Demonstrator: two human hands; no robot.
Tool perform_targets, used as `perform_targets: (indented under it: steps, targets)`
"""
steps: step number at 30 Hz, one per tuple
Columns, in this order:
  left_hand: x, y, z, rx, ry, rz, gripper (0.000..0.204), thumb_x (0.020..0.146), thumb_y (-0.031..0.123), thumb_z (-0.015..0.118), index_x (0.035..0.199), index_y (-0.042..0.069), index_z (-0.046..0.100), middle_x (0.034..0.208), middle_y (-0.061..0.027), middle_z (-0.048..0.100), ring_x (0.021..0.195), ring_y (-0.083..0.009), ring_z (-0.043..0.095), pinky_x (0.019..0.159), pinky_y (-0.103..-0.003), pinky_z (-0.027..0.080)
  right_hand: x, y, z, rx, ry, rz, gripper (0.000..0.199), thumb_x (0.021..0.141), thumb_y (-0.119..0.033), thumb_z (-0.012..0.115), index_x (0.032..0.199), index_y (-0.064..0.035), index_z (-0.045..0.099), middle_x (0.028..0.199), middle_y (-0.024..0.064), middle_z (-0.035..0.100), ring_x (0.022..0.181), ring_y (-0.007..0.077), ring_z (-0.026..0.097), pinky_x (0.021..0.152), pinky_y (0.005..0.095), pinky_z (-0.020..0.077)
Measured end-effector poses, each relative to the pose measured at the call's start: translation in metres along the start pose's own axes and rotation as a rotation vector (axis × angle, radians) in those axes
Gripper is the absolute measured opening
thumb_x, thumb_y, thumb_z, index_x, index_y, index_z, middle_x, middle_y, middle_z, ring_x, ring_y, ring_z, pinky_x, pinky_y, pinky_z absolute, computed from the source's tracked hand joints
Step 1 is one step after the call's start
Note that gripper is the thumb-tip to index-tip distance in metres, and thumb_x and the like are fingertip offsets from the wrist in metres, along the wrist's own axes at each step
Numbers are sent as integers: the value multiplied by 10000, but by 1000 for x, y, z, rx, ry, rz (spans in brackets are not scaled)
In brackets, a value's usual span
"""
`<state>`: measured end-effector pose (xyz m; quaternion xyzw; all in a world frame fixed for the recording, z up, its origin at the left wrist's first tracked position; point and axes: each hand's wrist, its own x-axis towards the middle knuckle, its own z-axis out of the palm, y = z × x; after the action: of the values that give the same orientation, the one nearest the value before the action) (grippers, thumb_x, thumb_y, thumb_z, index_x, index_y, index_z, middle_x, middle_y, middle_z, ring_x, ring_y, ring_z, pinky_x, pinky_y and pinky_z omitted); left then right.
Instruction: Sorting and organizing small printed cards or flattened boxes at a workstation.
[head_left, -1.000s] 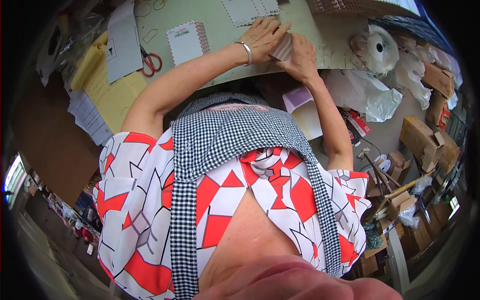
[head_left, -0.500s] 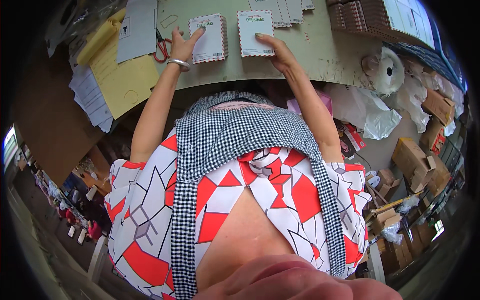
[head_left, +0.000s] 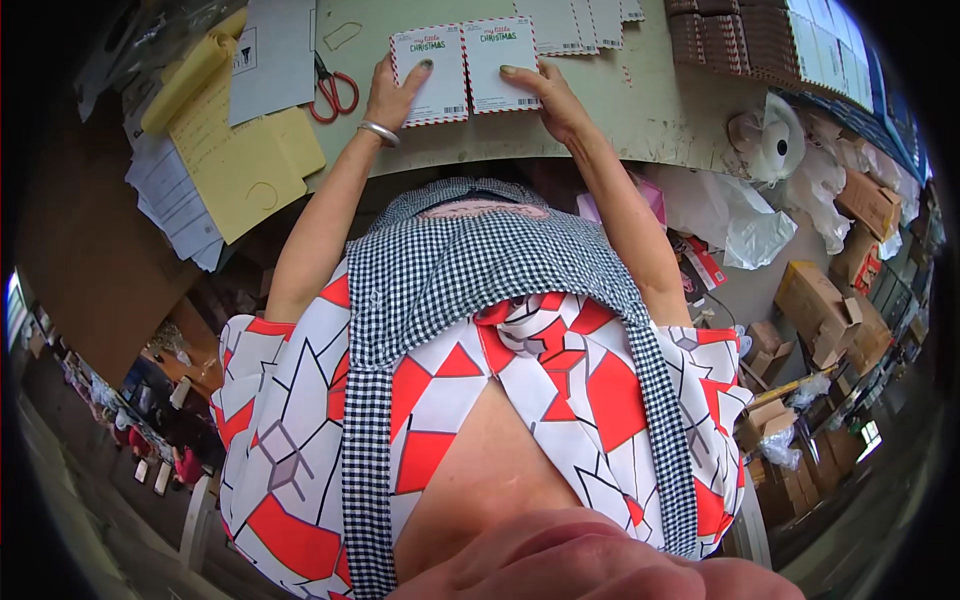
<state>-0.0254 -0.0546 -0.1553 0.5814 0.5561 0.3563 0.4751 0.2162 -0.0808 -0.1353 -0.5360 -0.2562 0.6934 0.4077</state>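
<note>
While hands (head_left: pixel 395 95) (head_left: pixel 550 95) press, cards (head_left: pixel 430 75) lie upright.

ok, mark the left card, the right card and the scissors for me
left card (head_left: pixel 432 75), head view, white middle of its face
right card (head_left: pixel 500 62), head view, white middle of its face
scissors (head_left: pixel 336 95), head view, on the red handles

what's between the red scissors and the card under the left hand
Only bare table shows between the red scissors and the left card in the head view; the left hand rests on that card.
</note>
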Motion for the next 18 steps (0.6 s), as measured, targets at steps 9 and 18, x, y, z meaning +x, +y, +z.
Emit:
perform_targets:
  steps: [9, 18]
  targets:
    - [9, -11, 1, 0, -7, 68, 445, 874, 351, 644, 1077, -40, 579, 963, -148, 679, 863, -216, 647, 800, -343, 503, 20, 15, -14, -397, -77, -34, 568, 817, -397, 685, 1185, 28, 605, 1110, 193, 644, 1072, 272, 542, 934, 370, 435]
    - [13, -8, 5, -22, -42, 70, 433, 871, 334, 660, 1065, -46, 584, 968, -145, 672, 863, -209, 639, 793, -341, 504, 36, 10, -26, -829, -213, -141, 608, 867, -572, 544, 1201, -69, 620, 1047, 197, 671, 1098, 355, 457, 1009, 458, 335]
